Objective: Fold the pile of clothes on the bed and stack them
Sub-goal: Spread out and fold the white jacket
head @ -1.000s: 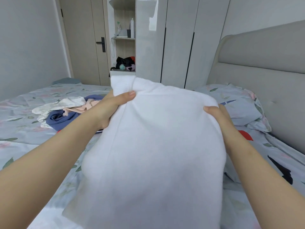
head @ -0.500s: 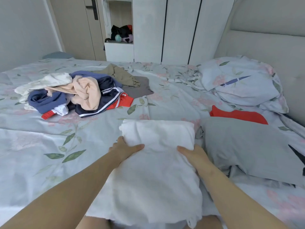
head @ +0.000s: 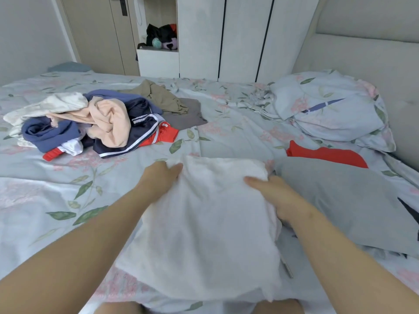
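Observation:
A white garment lies folded on the floral bed sheet right in front of me. My left hand holds its far left corner, thumb on top of the cloth. My right hand holds the far right edge in the same way, its fingers tucked under the fabric. The unfolded pile of clothes, with peach, navy, white, red and olive pieces, sits at the back left of the bed.
A grey garment lies flat just right of the white one, with a red garment behind it. A floral pillow rests against the padded headboard. White wardrobes stand beyond the bed.
The white garment, held up in the air a second ago, has come down flat onto the bed. Both hands kept their hold and slid it slightly farther from me.

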